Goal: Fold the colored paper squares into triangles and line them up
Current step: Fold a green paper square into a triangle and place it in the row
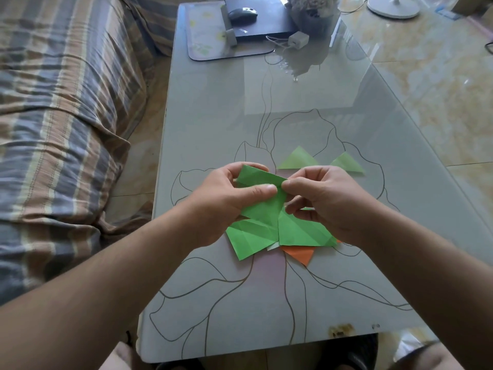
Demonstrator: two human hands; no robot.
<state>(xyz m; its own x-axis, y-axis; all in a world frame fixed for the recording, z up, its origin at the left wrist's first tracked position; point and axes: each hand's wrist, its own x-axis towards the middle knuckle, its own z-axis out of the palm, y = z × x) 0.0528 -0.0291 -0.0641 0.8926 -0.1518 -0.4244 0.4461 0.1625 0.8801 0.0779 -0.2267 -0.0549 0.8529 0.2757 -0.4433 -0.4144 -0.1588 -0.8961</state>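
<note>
A long glass-topped table with a line-drawn flower pattern fills the middle of the room. Left of the table stands a sofa under a striped, plaid-like cover. Right of the table lies glossy marbled floor tile, bright with daylight. Beyond the table's far right corner sits a round white fan base.

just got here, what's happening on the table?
A person is folding a green paper square in the air over a glass table, pinching it with the left hand and right hand. Two folded light green triangles already lie side by side beyond the hands. Below the hands sits a loose pile of green sheets with an orange piece partly under it, not yet folded into the row.
</note>
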